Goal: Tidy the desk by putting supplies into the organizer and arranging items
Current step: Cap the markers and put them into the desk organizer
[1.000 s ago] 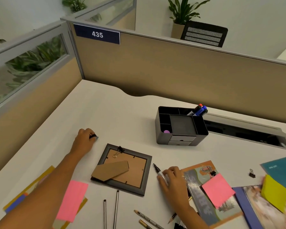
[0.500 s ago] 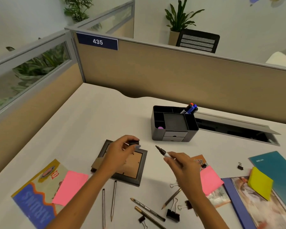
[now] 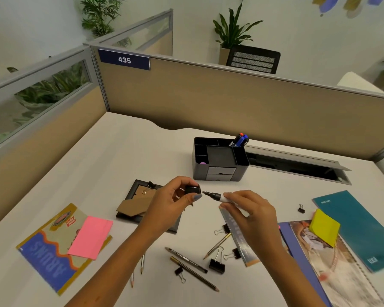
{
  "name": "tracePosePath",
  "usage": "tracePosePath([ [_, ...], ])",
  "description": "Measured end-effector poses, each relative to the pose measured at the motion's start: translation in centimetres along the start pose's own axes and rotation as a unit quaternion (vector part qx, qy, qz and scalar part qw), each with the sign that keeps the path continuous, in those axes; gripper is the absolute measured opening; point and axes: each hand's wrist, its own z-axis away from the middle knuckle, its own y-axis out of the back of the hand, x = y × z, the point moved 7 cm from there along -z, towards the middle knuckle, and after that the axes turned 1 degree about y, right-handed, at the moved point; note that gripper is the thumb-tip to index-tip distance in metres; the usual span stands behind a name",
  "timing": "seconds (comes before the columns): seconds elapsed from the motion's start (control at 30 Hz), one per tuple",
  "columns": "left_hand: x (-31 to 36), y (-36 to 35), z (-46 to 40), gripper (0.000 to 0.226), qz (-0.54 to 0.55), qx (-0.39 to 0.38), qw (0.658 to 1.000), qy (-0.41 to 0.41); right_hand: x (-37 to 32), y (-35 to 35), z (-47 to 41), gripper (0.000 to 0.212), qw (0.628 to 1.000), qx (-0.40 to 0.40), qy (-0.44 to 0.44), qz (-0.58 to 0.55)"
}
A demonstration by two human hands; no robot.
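Since one second ago, the left hand (image 3: pixel 175 202) leaves the counter's left side and rises above the picture frame (image 3: pixel 142 204), its grip closed on the black cap (image 3: pixel 192 190). The right hand (image 3: pixel 251 209) lifts the marker (image 3: pixel 217 196) off the counter. Both hands now converge; the marker's tip sits just beside the cap's opening, not yet inserted.

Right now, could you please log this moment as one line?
left hand: holds marker cap | right hand: holds uncapped marker | cap: off, facing tip | organizer: behind
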Motion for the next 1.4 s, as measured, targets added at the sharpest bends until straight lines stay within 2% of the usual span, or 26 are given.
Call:
tracePosePath([
  [0.1, 0.5, -0.6, 0.5, 0.025, -0.008, -0.011, 1.0, -0.003, -0.7, 0.8, 0.4, 0.04, 1.0, 0.007, 0.023, 0.018],
  [0.4, 2.0, -2.4, 1.8, 0.021, -0.094, -0.04, 0.994, -0.038, -2.2, 1.4, 1.1, 0.033, 0.991, -0.012, 0.095, 0.09],
  [0.53, 2.6, -2.8, 2.1, 0.02, -0.111, -0.039, 0.991, -0.058, -2.4, 1.5, 1.4, 0.04, 0.992, -0.026, 0.097, 0.083],
  [0.7, 3.4, -2.9, 2.3, 0.022, -0.11, -0.046, 0.989, -0.085, -2.1, 1.9, 1.0, 0.04, 0.997, -0.059, 0.039, -0.005],
  [0.8, 3.9, -3.2, 2.1, 0.031, -0.073, -0.043, 0.992, -0.089, -2.2, 1.0, 0.9, 0.027, 0.983, -0.129, -0.053, -0.118],
  [0.87, 4.1, -3.6, 2.0, 0.033, -0.071, -0.035, 0.992, -0.097, -2.7, -0.3, 1.1, 0.051, 0.961, -0.188, -0.101, -0.177],
  [0.93, 3.8, -3.8, 1.8, 0.029, -0.07, -0.021, 0.992, -0.103, -3.2, -1.1, 1.1, 0.066, 0.956, -0.209, -0.098, -0.179],
  [1.03, 2.7, -3.8, 1.4, 0.027, -0.072, -0.015, 0.993, -0.09, -3.1, -1.5, 1.0, 0.068, 0.958, -0.2, -0.087, -0.187],
  [1.23, -0.6, -3.5, 0.5, 0.033, -0.084, -0.027, 0.996, -0.031, 0.1, -1.9, 0.5, 0.056, 0.968, -0.128, -0.123, -0.18],
  [1.4, -6.0, -2.4, -0.9, 0.014, -0.148, 0.004, 0.989, -0.005, 2.6, -2.0, -1.1, 0.051, 0.966, -0.098, -0.16, -0.18],
])
